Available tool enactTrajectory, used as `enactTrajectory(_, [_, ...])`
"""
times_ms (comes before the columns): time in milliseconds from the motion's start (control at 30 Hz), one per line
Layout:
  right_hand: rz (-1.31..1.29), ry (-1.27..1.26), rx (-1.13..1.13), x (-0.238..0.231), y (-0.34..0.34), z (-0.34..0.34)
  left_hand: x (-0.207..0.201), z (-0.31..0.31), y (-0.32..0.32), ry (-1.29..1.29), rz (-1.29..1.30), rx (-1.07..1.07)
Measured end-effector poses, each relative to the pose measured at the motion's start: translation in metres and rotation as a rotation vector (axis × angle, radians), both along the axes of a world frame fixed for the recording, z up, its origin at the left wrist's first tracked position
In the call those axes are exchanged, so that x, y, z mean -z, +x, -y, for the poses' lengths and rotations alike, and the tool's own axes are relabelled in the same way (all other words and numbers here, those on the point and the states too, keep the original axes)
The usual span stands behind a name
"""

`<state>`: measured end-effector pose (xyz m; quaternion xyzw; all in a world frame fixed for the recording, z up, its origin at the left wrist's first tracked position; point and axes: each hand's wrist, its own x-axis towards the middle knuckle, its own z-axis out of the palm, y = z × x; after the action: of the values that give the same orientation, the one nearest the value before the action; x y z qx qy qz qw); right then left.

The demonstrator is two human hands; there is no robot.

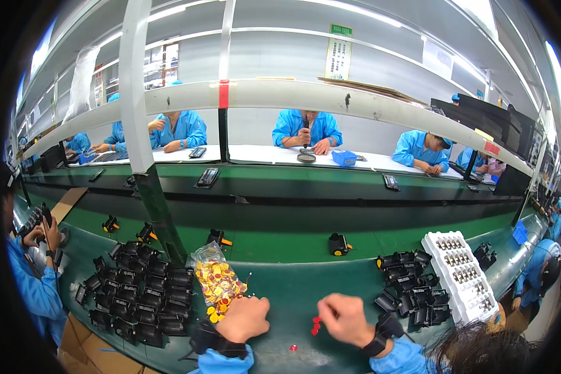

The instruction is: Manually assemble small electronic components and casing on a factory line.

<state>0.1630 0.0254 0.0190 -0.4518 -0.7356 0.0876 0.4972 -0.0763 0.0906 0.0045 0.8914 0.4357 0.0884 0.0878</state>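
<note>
My left hand [243,318] is closed, next to a clear plastic bag [220,278] of small yellow and red discs. Some yellow discs [215,313] spill from the bag's near end beside that hand. Across a short gap of green bench my right hand [346,320] has its fingers curled in. Several small red pieces [316,325] show right beside its fingertips; whether they are gripped or lie on the bench I cannot tell. Another red piece [293,348] lies alone between my hands. What either hand holds, if anything, is hidden.
Black plastic housings [144,292] crowd the bench at left, with more [412,288] at right. A white tray [460,274] carries rows of small metal parts. Single housings [339,244] sit on the green conveyor [280,230] ahead. A post [159,212] rises at left. Co-workers sit opposite and alongside.
</note>
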Motion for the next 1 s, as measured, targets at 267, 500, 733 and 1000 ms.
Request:
enactTrajectory(267, [-0.251,-0.123,-0.067,0.049,0.006,0.007,0.004,0.009,0.034,0.11,-0.088,-0.083])
enactTrajectory(500, [-0.548,-0.862,-0.403,0.04,0.011,0.005,-0.01,0.024,0.065,0.175,0.475,0.197])
enactTrajectory(733, [-1.027,-0.969,-0.634,0.045,0.02,-0.001,-0.001,0.029,0.075,0.429,0.579,0.412])
enactTrajectory(1000, [-1.103,-0.969,-0.626,0.038,0.022,0.001,0.012,0.032,0.083,-0.112,0.883,0.05])
